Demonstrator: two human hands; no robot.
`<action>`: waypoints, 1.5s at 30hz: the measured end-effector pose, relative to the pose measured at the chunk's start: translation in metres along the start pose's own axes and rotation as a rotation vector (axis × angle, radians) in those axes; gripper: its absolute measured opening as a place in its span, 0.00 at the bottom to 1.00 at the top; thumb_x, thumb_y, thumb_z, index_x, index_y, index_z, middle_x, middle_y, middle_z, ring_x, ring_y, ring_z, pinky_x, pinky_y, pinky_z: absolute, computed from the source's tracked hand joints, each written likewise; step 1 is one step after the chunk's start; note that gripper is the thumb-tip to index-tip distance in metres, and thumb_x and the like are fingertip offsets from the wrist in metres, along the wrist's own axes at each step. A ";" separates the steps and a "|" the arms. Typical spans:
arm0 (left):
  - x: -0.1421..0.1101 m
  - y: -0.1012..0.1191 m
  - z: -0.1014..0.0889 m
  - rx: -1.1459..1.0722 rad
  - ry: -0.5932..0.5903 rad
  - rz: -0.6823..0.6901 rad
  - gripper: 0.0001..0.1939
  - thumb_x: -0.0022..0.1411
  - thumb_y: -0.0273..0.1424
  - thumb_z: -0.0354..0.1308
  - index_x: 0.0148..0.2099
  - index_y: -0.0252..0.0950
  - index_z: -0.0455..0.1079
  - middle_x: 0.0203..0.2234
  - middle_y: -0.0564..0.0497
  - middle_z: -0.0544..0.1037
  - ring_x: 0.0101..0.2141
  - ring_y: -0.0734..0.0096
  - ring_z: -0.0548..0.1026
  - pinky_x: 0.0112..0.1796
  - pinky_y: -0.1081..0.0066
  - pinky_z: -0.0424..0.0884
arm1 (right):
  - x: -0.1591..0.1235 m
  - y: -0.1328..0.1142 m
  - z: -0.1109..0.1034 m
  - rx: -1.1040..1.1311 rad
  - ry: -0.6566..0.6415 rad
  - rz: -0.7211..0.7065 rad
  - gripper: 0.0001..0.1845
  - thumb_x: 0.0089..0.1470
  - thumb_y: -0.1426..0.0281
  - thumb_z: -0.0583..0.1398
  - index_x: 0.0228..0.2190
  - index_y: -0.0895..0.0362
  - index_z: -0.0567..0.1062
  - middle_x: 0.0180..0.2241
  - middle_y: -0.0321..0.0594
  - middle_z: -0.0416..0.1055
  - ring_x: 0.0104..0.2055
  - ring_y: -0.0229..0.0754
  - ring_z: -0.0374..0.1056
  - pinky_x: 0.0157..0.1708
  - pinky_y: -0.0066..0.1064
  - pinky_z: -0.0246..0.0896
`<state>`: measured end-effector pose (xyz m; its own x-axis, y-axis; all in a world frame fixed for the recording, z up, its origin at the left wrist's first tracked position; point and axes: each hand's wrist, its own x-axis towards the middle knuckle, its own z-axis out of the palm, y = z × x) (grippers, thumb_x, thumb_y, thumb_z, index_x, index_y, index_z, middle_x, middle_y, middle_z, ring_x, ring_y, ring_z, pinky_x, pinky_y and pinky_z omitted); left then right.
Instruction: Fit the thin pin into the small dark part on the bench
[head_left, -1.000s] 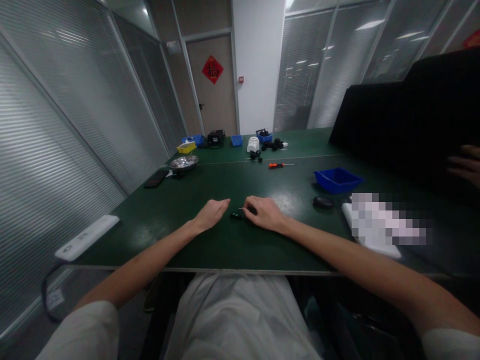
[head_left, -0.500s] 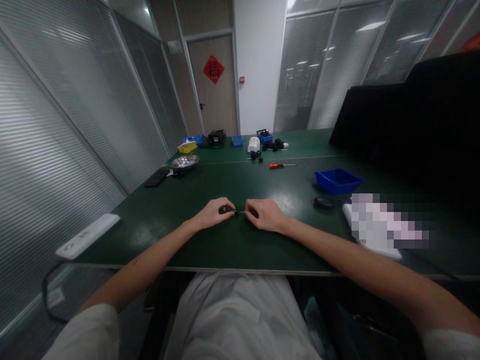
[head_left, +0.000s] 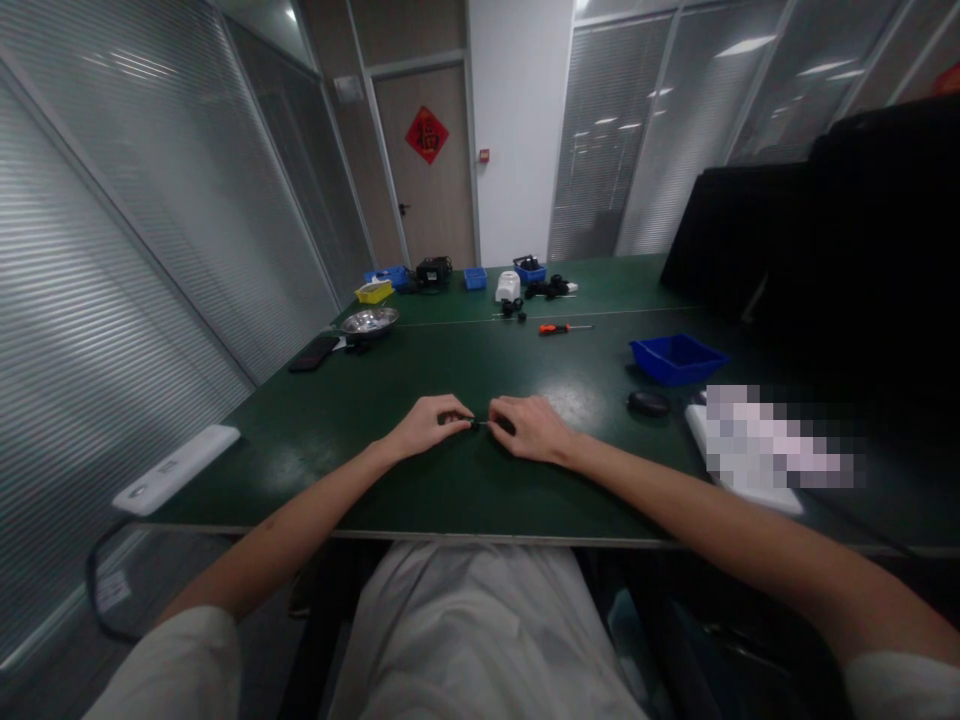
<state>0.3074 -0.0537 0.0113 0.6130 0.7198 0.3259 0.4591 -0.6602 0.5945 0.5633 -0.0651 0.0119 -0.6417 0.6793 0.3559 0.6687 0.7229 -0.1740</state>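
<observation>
Near the front of the green table, my left hand (head_left: 429,425) is closed, thumb and fingers pinching a small black part (head_left: 474,425) at their tips. My right hand (head_left: 529,427) faces it from the right, its fingers curled. A thin metal rod (head_left: 484,423) bridges the short gap between the two hands, running from the black part into my right fingers. It looks like a slim shaft, but whatever it belongs to is mostly covered by that hand. Both hands rest low over the tabletop.
A black mouse (head_left: 647,403) and a blue tray (head_left: 677,358) lie to the right. Beyond my hands is an orange-handled screwdriver (head_left: 556,328). A metal bowl (head_left: 369,322) and a black phone (head_left: 313,353) are at the left, and a white power strip (head_left: 178,468) lies along the left edge.
The fingers of my left hand have shifted slightly around the small black part. My right hand stays almost in place; the objects on the table have not moved.
</observation>
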 end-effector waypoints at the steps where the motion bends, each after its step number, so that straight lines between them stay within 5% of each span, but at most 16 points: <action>1: 0.000 0.000 0.000 -0.007 0.008 -0.003 0.14 0.67 0.38 0.61 0.47 0.35 0.80 0.38 0.45 0.79 0.36 0.67 0.75 0.40 0.70 0.70 | 0.000 0.000 0.000 0.003 0.003 -0.004 0.05 0.62 0.66 0.58 0.38 0.54 0.73 0.37 0.39 0.76 0.34 0.41 0.69 0.31 0.31 0.49; 7: -0.001 0.000 0.002 -0.105 0.041 -0.023 0.12 0.67 0.35 0.62 0.48 0.36 0.81 0.43 0.43 0.80 0.43 0.62 0.78 0.47 0.66 0.71 | 0.000 0.000 0.002 0.045 0.030 -0.023 0.08 0.65 0.65 0.56 0.41 0.54 0.72 0.38 0.39 0.75 0.35 0.40 0.69 0.32 0.30 0.50; 33: 0.003 0.004 0.013 -0.161 0.038 -0.025 0.11 0.65 0.35 0.64 0.45 0.36 0.83 0.41 0.45 0.81 0.42 0.63 0.79 0.46 0.68 0.72 | 0.004 -0.002 0.008 0.029 -0.046 -0.056 0.09 0.69 0.62 0.52 0.43 0.54 0.66 0.37 0.39 0.74 0.29 0.39 0.65 0.28 0.30 0.43; 45: 0.003 0.003 0.011 -0.111 0.127 -0.034 0.12 0.68 0.36 0.60 0.42 0.35 0.83 0.41 0.44 0.80 0.41 0.64 0.78 0.44 0.68 0.72 | 0.004 -0.003 0.006 0.026 -0.054 -0.042 0.07 0.68 0.63 0.54 0.42 0.53 0.67 0.37 0.38 0.74 0.32 0.40 0.67 0.29 0.30 0.44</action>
<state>0.3175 -0.0554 0.0061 0.5087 0.7672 0.3908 0.4001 -0.6125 0.6817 0.5565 -0.0641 0.0079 -0.6889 0.6535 0.3138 0.6310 0.7536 -0.1840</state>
